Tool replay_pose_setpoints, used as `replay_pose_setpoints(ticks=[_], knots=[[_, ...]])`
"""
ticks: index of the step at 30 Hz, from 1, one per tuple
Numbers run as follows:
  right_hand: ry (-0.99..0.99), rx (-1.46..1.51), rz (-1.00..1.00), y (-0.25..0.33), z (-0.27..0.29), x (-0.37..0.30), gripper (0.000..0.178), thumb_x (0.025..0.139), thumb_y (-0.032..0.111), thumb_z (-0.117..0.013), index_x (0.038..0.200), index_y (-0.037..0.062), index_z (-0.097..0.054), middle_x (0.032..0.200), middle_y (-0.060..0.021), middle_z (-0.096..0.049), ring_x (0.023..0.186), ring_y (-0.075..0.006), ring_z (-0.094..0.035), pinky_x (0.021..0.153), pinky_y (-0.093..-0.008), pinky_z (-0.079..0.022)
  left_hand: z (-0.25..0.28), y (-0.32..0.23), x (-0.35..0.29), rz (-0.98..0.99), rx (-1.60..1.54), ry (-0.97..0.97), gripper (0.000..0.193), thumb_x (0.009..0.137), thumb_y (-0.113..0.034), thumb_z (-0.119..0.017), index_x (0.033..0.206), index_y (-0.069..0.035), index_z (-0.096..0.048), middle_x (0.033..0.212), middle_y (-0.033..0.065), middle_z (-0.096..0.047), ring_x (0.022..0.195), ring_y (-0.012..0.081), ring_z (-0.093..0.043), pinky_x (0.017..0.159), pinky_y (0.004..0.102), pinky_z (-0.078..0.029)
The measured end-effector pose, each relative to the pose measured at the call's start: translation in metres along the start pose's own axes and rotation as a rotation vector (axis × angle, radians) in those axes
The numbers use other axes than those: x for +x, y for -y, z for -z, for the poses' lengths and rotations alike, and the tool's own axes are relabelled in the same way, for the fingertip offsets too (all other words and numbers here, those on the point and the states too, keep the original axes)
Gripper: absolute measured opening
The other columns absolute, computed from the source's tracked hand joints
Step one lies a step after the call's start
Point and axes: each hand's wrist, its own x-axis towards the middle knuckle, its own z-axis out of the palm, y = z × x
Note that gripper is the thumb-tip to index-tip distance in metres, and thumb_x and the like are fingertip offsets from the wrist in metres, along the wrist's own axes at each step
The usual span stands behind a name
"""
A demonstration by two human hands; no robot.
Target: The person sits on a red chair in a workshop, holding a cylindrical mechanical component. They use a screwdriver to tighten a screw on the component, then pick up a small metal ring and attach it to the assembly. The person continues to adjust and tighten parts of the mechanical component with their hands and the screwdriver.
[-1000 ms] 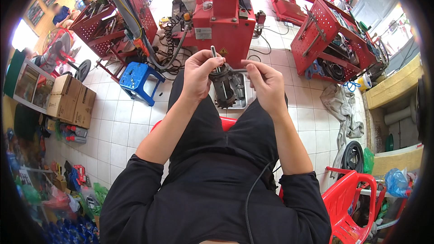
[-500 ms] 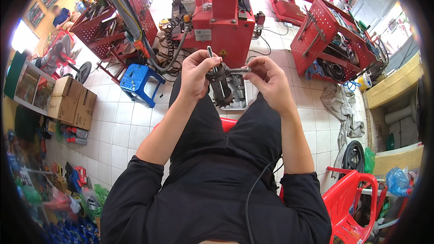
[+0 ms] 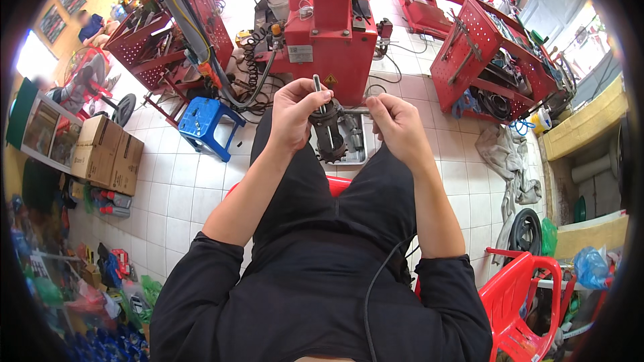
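Note:
My left hand [image 3: 295,115] is closed around the upper end of a dark metal hub-like part [image 3: 329,133] with a toothed lower end. A thin silver rod [image 3: 317,83] sticks up out of it beside my thumb. My right hand [image 3: 397,127] is curled, thumb and fingers together, at the outer end of a short grey metal bar [image 3: 355,111]. The bar's inner end meets the dark part near its top; whether it is joined there I cannot tell. Beneath, between my knees, a light tray [image 3: 362,155] holds grey metal parts, half hidden.
A red machine [image 3: 335,60] stands ahead, with hoses on the floor. Red tool carts [image 3: 469,53] flank it. A blue stool [image 3: 204,121] and cardboard boxes [image 3: 100,151] are to the left. A red chair [image 3: 523,302] and a tyre [image 3: 525,231] are at right. Someone sits far left.
My right hand has turned and its fingers have curled in more at the bar's end. The dark part has shifted slightly, still in my left hand.

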Motion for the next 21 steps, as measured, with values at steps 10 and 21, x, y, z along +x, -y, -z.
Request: replay_pose_setpoints(ticks=[10, 21], knots=[[0.090, 0.057, 0.199, 0.013, 0.012, -0.006, 0.019, 0.090, 0.003, -0.061, 0.107, -0.0009, -0.052, 0.085, -0.0045, -0.059, 0.073, -0.0085, -0.056, 0.069, -0.0226, -0.047, 0.001, -0.002, 0.003, -0.028, -0.025, 0.034, 0.009, 0.080, 0.000, -0.069, 0.088, 0.001, -0.065, 0.084, 0.0083, -0.068, 0.075, 0.0113, -0.064, 0.068, 0.0246, -0.052], [0.119, -0.222, 0.040, 0.004, 0.010, -0.001, 0.023, 0.098, 0.023, -0.053, 0.099, 0.0008, -0.057, 0.079, -0.0032, -0.060, 0.067, -0.0070, -0.054, 0.058, -0.0236, -0.045, 0.002, 0.000, -0.001, -0.008, 0.003, 0.034, 0.010, 0.079, 0.001, -0.070, 0.088, 0.001, -0.065, 0.084, 0.0085, -0.069, 0.075, 0.0114, -0.065, 0.069, 0.0243, -0.052]])
